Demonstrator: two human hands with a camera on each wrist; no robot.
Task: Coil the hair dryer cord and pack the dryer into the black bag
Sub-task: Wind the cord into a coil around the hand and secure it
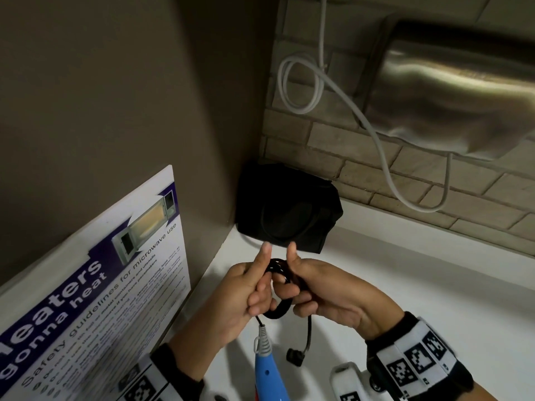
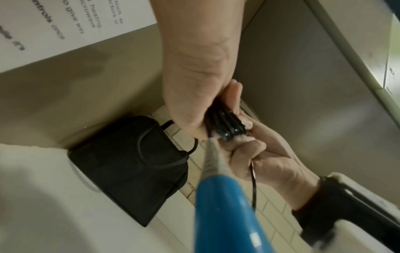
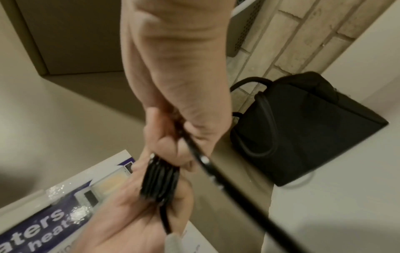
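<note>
head view shows both hands meeting over the white counter (image 1: 434, 285), with the cord coil (image 1: 279, 287) gathered between them. left hand (image 1: 231, 299) has its fingers curled round the lower part of the coil, index finger extended upward; right hand (image 1: 327, 290) pinches the upper loops, thumb raised. the blue hair dryer (image 1: 267, 371) hangs below the left hand by its grey strain relief (image 1: 262, 337), and the plug (image 1: 295, 356) dangles on a short free tail beneath the right hand. judged step: closing off the coil. to do it well, keep the loops stacked flat and of even size, hold the bundle firmly with one hand while the other takes up the remaining tail, and avoid a sharp bend at the strain relief, where the dryer's weight pulls. the black bag (image 1: 286, 209) stands well apart in the counter corner, against the brick-tiled wall (image 1: 362, 157); whether its opening is unfastened cannot be told. a microwave safety poster (image 1: 110, 285) leans on the left wall, a brushed-metal appliance (image 1: 451, 91) is mounted above, and a white cable (image 1: 385, 157) loops down the tiles.
</note>
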